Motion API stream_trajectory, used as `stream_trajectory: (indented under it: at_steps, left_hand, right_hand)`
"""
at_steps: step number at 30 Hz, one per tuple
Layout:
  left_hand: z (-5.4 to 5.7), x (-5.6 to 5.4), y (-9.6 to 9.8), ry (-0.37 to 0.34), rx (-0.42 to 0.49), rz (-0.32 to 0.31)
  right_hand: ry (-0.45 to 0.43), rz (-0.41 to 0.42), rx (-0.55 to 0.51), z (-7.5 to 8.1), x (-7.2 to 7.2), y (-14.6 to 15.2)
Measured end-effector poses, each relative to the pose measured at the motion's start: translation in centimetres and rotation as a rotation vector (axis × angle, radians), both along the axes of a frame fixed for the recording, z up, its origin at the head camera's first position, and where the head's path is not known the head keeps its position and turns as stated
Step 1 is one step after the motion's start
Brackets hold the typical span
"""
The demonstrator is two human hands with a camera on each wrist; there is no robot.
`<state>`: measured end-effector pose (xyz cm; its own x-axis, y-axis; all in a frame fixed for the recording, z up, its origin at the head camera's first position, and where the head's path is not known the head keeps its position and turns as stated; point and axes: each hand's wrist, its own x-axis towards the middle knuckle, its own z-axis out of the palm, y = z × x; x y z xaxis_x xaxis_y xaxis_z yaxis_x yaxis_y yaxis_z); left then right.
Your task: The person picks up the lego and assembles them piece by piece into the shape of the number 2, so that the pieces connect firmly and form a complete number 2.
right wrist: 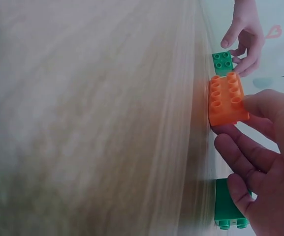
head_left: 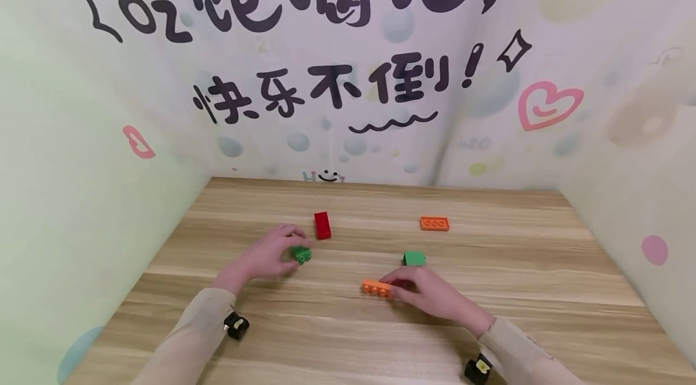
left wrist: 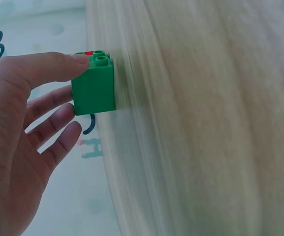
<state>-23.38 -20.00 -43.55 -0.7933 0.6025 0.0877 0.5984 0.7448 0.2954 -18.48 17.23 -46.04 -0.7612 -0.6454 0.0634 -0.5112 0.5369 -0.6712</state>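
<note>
Well, in the head view both hands are at work over a wood-grain tabletop (head_left: pixel 348 336). The left hand (head_left: pixel 274 252) has its thumb and fingers bent round a green brick (head_left: pixel 301 254), which lies with its studs toward the person. Just behind that brick is a red brick (head_left: pixel 322 225). The right hand (head_left: pixel 424 291) holds one end of an orange brick (head_left: pixel 376 288) between thumb and fingers, its studs also facing the person. A second green brick (head_left: pixel 414 258) sits just beyond the right hand, and farther back a second orange brick (head_left: pixel 434 223) lies with its hollow underside up. Each sleeve carries a black wrist device (head_left: pixel 236 326). Behind the tabletop hangs a white backdrop (head_left: pixel 326 131) with dark lettering and pink hearts.

In the left wrist view, the thumb meets a corner of the green brick near its studs, while three fingers spread out below; the index finger is hidden. A sliver of red shows past the brick's top edge.

In the right wrist view, the thumb lies against the edge of the orange brick, whose two rows of studs show, with other fingers curled beneath. The second green brick is partly covered by the little finger, and the left hand appears beyond, near its green brick
</note>
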Motion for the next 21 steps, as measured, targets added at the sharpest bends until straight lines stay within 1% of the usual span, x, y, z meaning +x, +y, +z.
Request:
stream_trajectory:
  at_steps: [3, 7, 16, 21]
  left_hand:
    - [0.02, -0.11, 0.02, 0.002, -0.005, -0.004]
    - [0.04, -0.23, 0.09, -0.007, -0.016, -0.002]
    - [0.24, -0.24, 0.14, -0.022, -0.025, 0.001]
    - [0.22, -0.26, 0.15, -0.004, -0.025, -0.011]
  right_hand:
    - [-0.002, -0.011, -0.003, -0.08, -0.09, 0.08]
    - [-0.012, -0.007, -0.024, -0.19, -0.28, 0.13]
    - [0.012, -0.003, -0.049, -0.13, -0.68, 0.15]
    - [0.027, -0.015, -0.041, -0.18, -0.92, 0.1]
